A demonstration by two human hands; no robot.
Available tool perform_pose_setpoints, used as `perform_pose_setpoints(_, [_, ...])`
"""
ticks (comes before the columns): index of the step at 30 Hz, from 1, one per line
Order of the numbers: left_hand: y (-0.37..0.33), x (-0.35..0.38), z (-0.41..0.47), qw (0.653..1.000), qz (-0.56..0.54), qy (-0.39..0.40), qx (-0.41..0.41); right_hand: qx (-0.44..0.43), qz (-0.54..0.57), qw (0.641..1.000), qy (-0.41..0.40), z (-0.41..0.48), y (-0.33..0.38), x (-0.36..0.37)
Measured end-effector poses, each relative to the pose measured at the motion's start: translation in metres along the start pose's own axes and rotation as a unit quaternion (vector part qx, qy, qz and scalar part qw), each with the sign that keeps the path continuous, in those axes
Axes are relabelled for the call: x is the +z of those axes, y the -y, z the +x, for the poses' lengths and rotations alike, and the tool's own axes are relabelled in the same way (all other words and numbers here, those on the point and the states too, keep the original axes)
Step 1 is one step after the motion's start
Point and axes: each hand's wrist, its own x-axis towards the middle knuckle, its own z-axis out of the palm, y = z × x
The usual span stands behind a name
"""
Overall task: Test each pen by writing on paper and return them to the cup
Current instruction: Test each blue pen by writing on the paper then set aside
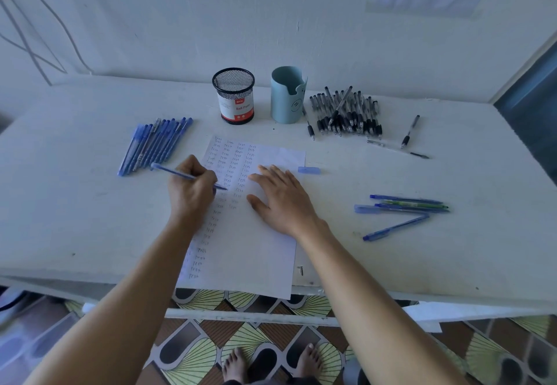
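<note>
My left hand (191,187) grips a blue pen (171,171), its tip touching the white paper (256,258) among columns of the handwritten word "test". My right hand (280,197) lies flat on the paper with fingers spread, holding it down. A loose blue pen cap (309,170) lies just past the paper's right edge. At the back stand a black mesh cup (233,95) labelled "Ball Pens" and a light blue cup (286,98); no pens show above their rims.
A row of blue pens (155,143) lies at the left. A heap of black pens (346,111) sits right of the cups, with stray black pens (410,131) nearby. Several blue pens and a green one (404,205) lie at the right. The paper overhangs the table's front edge (90,276).
</note>
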Motion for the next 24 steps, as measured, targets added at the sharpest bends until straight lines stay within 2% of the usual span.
perform_pose_setpoints(4, [-0.003,0.008,0.005,1.000,-0.005,-0.010,0.001,0.016,-0.006,1.000,0.014,0.005,0.002,-0.001])
perform_pose_setpoints(11, [-0.015,0.026,0.002,0.997,-0.056,0.039,0.042,0.021,-0.002,0.999,0.023,0.019,-0.002,-0.006])
perform_pose_setpoints(13, [-0.015,0.031,-0.001,0.993,-0.099,0.053,0.027,0.011,0.033,0.999,-0.013,0.018,-0.004,-0.010])
perform_pose_setpoints(15, [-0.013,0.034,-0.002,0.990,-0.128,0.060,0.006,0.031,0.037,0.993,-0.112,0.013,-0.008,-0.012])
perform_pose_setpoints(17, [-0.008,0.032,-0.002,0.990,-0.119,0.072,0.000,0.089,0.002,0.973,-0.212,0.006,-0.016,-0.017])
perform_pose_setpoints(18, [-0.006,0.031,-0.001,0.990,-0.117,0.079,-0.003,0.121,-0.017,0.966,-0.226,0.003,-0.022,-0.020])
perform_pose_setpoints(20, [0.000,0.029,0.002,0.984,-0.147,0.099,-0.013,0.178,-0.030,0.965,-0.189,0.000,-0.035,-0.025])
perform_pose_setpoints(22, [0.001,0.026,0.004,0.974,-0.188,0.124,-0.023,0.198,-0.016,0.966,-0.168,-0.001,-0.045,-0.027])
perform_pose_setpoints(24, [0.000,0.027,0.004,0.971,-0.195,0.136,-0.028,0.193,0.003,0.963,-0.188,-0.002,-0.049,-0.027])
